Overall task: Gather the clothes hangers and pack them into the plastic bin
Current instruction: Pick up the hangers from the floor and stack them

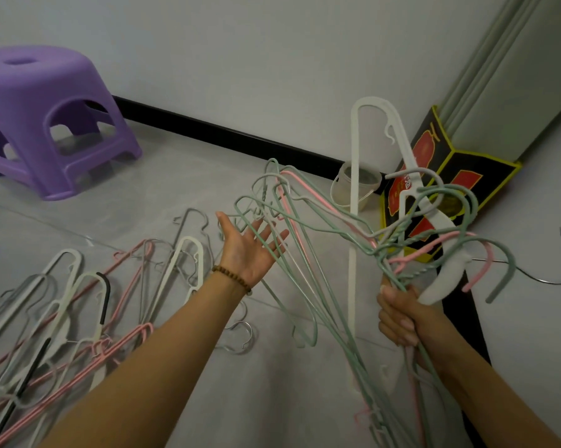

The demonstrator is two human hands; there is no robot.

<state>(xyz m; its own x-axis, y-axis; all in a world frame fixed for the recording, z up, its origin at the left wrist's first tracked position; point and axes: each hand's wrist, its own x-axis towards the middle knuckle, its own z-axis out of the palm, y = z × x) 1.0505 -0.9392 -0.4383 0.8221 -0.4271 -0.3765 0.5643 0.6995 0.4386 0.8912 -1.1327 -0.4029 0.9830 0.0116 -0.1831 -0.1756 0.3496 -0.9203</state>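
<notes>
Your right hand [402, 318] grips a tangled bundle of hangers [389, 250], green, pink, grey and white, held up with the hooks near your fist. Your left hand [250, 250] is open, palm up, fingers spread just beside the bundle's far ends. More hangers [78, 302] lie heaped on the floor [175, 163] at your left, near a purple stool [46, 124].
</notes>
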